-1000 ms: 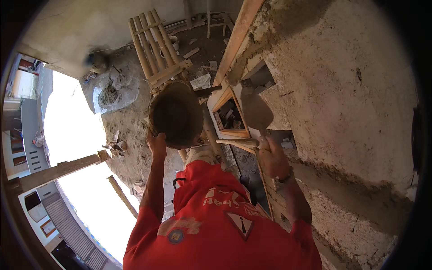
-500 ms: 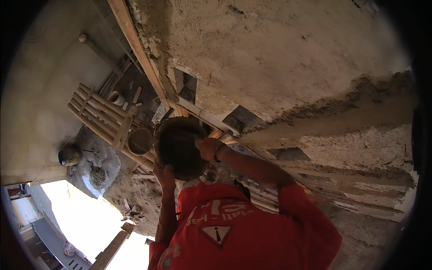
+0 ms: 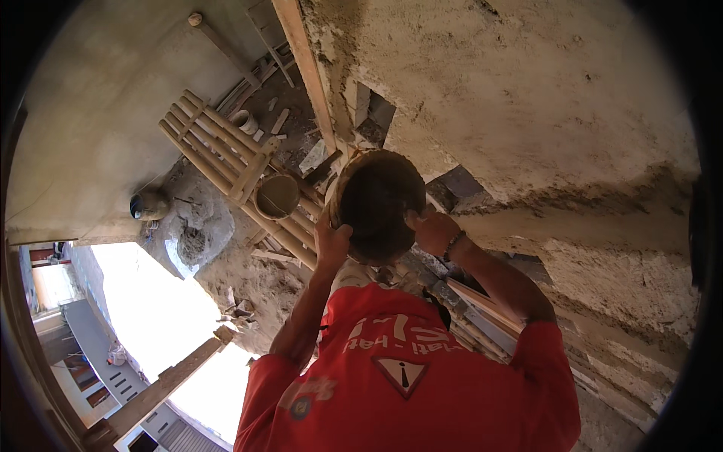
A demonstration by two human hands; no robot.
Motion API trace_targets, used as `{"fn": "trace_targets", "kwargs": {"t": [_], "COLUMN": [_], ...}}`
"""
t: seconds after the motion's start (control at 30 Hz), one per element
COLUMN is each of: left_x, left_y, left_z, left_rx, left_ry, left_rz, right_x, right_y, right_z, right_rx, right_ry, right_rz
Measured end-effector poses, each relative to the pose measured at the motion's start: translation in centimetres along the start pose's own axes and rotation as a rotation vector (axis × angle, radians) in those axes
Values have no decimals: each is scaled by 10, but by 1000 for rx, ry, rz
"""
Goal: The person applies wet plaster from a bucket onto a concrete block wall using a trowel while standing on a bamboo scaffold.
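Observation:
A dark round bucket, its rim crusted with mortar, is held up in front of my chest with its mouth toward me. My left hand grips the lower left of the rim, thumb over the edge. On the right side of the rim, my right hand is closed, with a dark bracelet at the wrist. The bucket's inside is in deep shadow, and I cannot tell what it contains. Just left of it, a second mortar-stained bucket sits on the bamboo-pole platform.
A roughly plastered wall with dark square openings rises at the right, edged by a wooden board. Lower left lie a grey mortar heap and a dark drum. A pale bucket stands beyond the poles.
The view has swung, so the surroundings sit further right. My right hand has shifted from over the bucket's mouth to its right rim. My left hand still holds the bucket's left side.

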State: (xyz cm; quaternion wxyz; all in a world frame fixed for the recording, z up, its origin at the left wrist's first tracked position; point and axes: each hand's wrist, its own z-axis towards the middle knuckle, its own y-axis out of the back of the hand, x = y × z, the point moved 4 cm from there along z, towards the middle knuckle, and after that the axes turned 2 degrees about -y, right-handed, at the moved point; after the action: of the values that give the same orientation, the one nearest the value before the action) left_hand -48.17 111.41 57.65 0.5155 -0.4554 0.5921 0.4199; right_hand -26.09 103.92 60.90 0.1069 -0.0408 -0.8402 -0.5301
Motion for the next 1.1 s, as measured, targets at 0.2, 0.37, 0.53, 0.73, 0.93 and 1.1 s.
{"fn": "trace_targets", "kwargs": {"t": [0.2, 0.37, 0.53, 0.73, 0.93, 1.1], "left_x": [4, 10, 16, 56, 60, 68], "left_y": [-7, -9, -8, -15, -32, -52], "left_z": [3, 4, -5, -15, -36, -47], "left_rx": [-22, -99, -45, -36, 78, 154], "left_ry": [-16, -59, 38, 89, 310, 336], "left_rz": [144, 219, 307, 378, 502, 492], "right_x": [-3, -4, 10, 20, 7, -38], "right_y": [-6, -66, -29, -90, -97, -124], "right_z": [28, 20, 9, 10, -29, -11], "right_rx": [-39, 36, 56, 20, 307, 219], "right_ry": [-225, 173, 93, -94, 159, -156], "right_rz": [37, -27, 108, 82, 104, 87]}}
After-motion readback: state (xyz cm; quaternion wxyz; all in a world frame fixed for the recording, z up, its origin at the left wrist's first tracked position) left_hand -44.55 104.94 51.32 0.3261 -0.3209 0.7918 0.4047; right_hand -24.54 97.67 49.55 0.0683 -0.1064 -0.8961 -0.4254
